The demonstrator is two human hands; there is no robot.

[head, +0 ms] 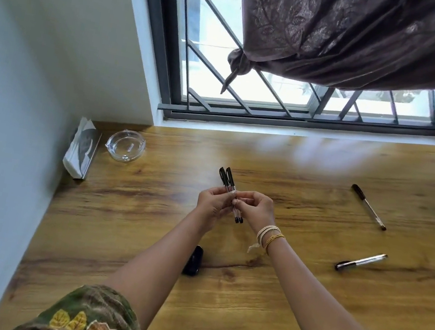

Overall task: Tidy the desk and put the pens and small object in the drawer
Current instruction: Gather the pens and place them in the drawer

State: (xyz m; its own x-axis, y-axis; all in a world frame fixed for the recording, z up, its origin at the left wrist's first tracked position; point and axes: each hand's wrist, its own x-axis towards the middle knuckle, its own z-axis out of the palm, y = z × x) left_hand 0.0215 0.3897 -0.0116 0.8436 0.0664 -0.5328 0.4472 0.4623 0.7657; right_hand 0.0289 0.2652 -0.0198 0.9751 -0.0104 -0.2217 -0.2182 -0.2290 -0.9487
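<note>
- Two pens [228, 187] held above the desk [278, 277], caps (black) pointing away, axes near-parallel.
- Left hand [212, 203] and right hand [256, 208] both pinch their barrels.

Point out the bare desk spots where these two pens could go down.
Bare wood runs between the glass dish and the far pen, along the window side. Another patch lies near the front edge, right of the black object. The near pen crowds the right.

Held pens [230, 193] above desk [139, 238] centre; two pens [368, 206] right; dish [125, 145] far-left.
</note>
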